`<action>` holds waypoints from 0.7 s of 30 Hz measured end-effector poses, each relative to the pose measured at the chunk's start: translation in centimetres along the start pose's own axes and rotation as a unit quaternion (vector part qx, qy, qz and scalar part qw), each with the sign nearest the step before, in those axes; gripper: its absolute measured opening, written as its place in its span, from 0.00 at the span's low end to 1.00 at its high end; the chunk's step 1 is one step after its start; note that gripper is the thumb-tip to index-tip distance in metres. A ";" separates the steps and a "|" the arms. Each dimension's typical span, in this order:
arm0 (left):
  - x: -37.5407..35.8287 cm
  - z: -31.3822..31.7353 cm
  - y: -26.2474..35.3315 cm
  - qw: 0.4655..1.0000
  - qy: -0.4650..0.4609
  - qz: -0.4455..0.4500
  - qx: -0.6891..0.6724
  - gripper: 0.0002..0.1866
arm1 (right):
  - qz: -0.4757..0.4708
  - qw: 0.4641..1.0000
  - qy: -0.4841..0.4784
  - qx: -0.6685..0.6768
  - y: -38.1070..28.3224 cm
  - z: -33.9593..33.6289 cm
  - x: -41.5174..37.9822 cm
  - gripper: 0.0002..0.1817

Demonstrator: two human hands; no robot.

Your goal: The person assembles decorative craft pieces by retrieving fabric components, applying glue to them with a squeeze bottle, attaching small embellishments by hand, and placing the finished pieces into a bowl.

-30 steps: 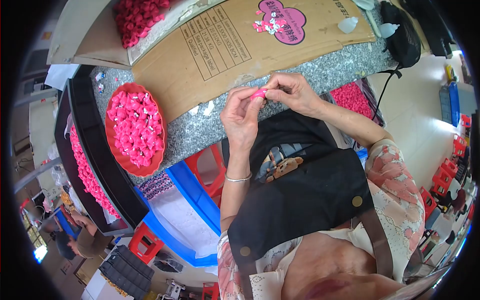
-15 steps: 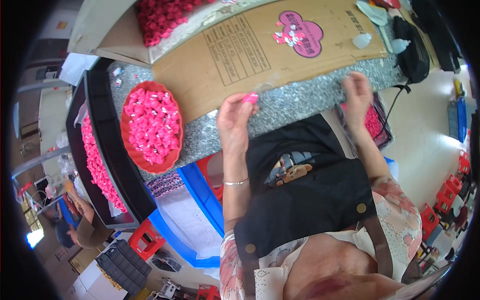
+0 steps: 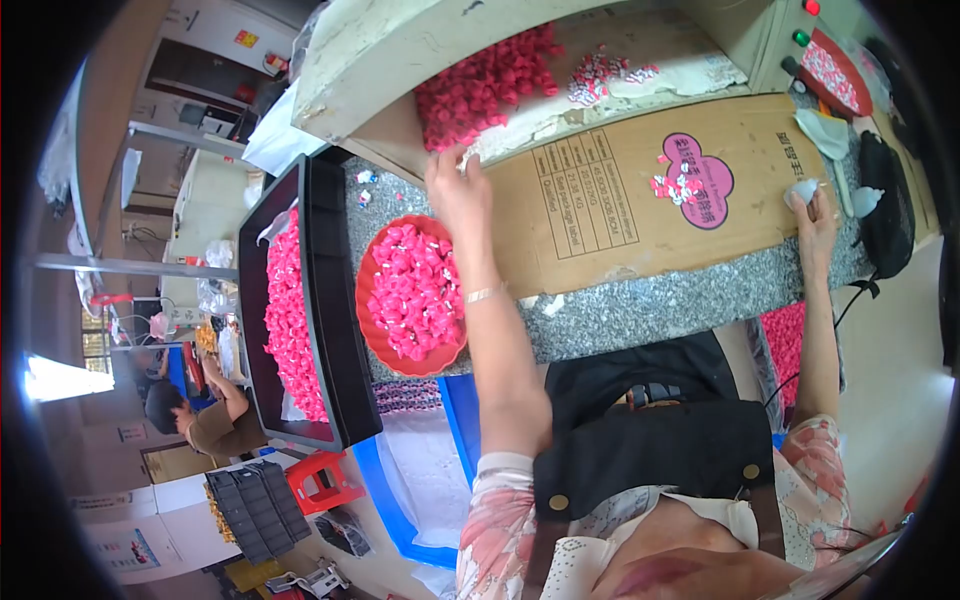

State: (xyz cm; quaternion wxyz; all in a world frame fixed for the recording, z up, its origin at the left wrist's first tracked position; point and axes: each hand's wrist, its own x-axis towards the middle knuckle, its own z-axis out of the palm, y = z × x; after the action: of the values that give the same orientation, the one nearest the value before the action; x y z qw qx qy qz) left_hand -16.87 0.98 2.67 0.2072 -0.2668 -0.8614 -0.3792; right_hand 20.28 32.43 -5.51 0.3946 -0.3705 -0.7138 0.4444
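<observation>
My left hand (image 3: 460, 195) reaches to the front edge of the machine-like box, at the near-left side of a pile of dark pink pieces (image 3: 485, 85). Its fingers are bent together, and whatever they hold is hidden. At the right end of the cardboard sheet (image 3: 560, 265), my right hand (image 3: 818, 222) grips a small translucent bottle (image 3: 803, 190). A red scalloped bowl (image 3: 412, 366) full of bright pink pieces (image 3: 415, 290) stands left of my left forearm. Small pink and white pieces (image 3: 677, 188) lie on the cardboard's pink flower print.
Left of the bowl is a black tray (image 3: 335, 330) with pink pieces. Another small bottle (image 3: 867, 201), a black bag (image 3: 885, 215) and a red dish (image 3: 838, 75) are at the right. A co-worker (image 3: 205, 410) is at the far left. Blue bins (image 3: 465, 410) stand below the counter.
The view has shifted, showing more of the box's inside. My left hand, which held a pink piece, has moved forward to the box. My right hand has reached forward and taken the bottle.
</observation>
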 end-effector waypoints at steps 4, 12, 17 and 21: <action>3.0 4.4 -1.6 0.990 0.003 -0.042 0.136 0.11 | -0.021 0.997 0.040 0.063 -1.1 -0.2 -1.5 0.22; 1.1 2.9 2.6 0.991 -0.092 -0.044 -0.085 0.06 | -0.018 0.995 -0.033 0.096 -7.4 1.9 -8.1 0.23; -10.6 0.2 9.6 0.798 -0.327 -0.143 -0.486 0.08 | 0.080 0.825 -0.311 0.465 -13.9 8.7 -10.4 0.26; -15.3 -2.0 9.9 0.664 -0.313 -0.230 -0.640 0.13 | 0.181 0.767 -0.321 0.525 -15.3 12.5 -11.3 0.25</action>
State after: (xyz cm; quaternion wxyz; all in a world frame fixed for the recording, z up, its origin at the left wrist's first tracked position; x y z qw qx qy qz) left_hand 1.31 0.46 0.75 -0.3895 -0.2303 -0.4550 -0.7669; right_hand 11.11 13.16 2.31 0.1874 -0.0636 -0.3744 0.9059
